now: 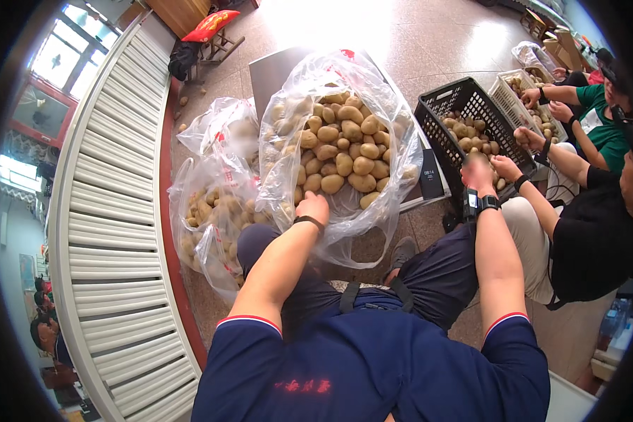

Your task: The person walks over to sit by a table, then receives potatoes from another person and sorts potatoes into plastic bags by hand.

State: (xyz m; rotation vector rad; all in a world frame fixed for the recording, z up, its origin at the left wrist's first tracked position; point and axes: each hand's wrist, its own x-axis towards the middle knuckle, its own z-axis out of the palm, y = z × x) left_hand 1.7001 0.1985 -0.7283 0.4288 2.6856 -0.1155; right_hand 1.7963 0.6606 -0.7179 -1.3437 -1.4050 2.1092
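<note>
A large clear plastic bag (343, 242) stands wide open before me, full of potatoes (344, 164). At its near side my left hand (313, 207) reaches in, fingertips against the nearest potatoes; whether it grips one is unclear. My right hand (478, 173) is raised over the near end of a black plastic crate (437, 118) with potatoes (461, 129) in it. Motion blur hides its fingers and whatever they may hold. On each of my wrists is a dark band, and a small device is strapped by the right one.
More bagged potatoes (205, 211) lie at left beside a white radiator (118, 253). A phone-like device (430, 174) rests on the board's corner, right of the big bag. Co-workers sit at right, one in black (596, 232), one in green (601, 134), near a white crate (501, 87).
</note>
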